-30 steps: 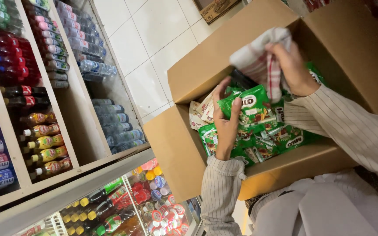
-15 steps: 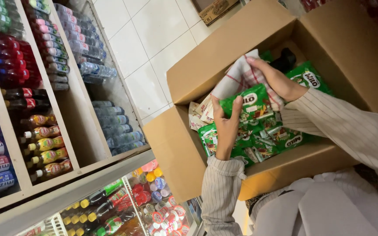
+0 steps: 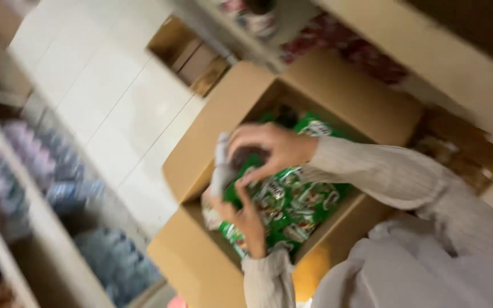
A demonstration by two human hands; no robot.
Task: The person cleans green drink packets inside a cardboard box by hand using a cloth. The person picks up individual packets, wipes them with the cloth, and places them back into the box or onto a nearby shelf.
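1. Both hands closed on one pale, crumpled wrapper at the near-left inner edge of an open cardboard box; grip narrow on each side, fingers curled around the material.
2. Left hand lower in view, coming up from a ribbed beige sleeve, fingers pinching the lower end of the wrapper; thumb side pressed against it.
3. Right hand above, reaching across from the right in a matching beige sleeve, fingers folded over the upper end of the same wrapper.
4. Wrapper held upright between the two hands, just over the box contents; blurred, so print and exact kind not readable.
5. Directly beneath and behind the hands: green snack packets packed tight, filling the box, some touching the left wrist.
6. Pale grey garment at bottom right, close to the camera, overlapping the box's near-right corner.
7. Box flaps open, standing out on the left and far sides, box itself resting on the white tiled floor.
8. Left of the box: shelf unit with rows of bottles, heavily blurred, colours blue, purple and red.
9. Farther off, a second, smaller open cardboard carton on the floor, well apart from the first.
10. Top right: wooden shelving, red packets below it, too blurred to tell apart.
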